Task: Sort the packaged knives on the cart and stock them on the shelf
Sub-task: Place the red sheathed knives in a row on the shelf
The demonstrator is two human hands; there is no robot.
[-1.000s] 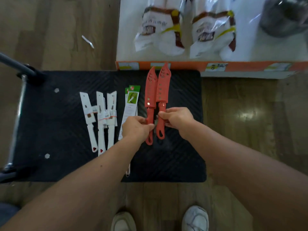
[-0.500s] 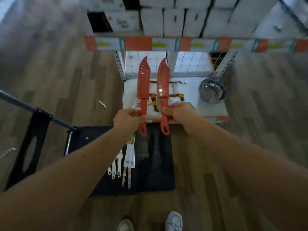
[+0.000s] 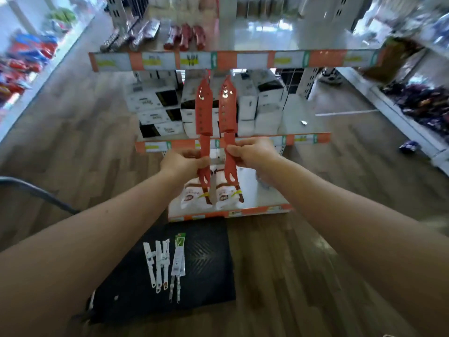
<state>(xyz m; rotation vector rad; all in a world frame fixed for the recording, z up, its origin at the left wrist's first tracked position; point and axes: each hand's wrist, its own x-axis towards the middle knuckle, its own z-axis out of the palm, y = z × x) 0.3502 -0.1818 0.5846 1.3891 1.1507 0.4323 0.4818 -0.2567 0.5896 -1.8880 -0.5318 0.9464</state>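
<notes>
The left hand (image 3: 184, 164) is clamped on the handle of the left red knife (image 3: 203, 110), and the right hand (image 3: 252, 154) pinches the handle of the right red knife (image 3: 227, 110). Both knives are held in the air before the shelf (image 3: 243, 60), long axes upright and nearly parallel. Their sheathed blades point up toward its top price strip and the handle loops hang below the hands. They are just beside each other, not touching. Below, on the black cart (image 3: 209, 276), three white knives (image 3: 159, 261) and the green-carded packs (image 3: 178, 260) lie side by side, handles toward the person
</notes>
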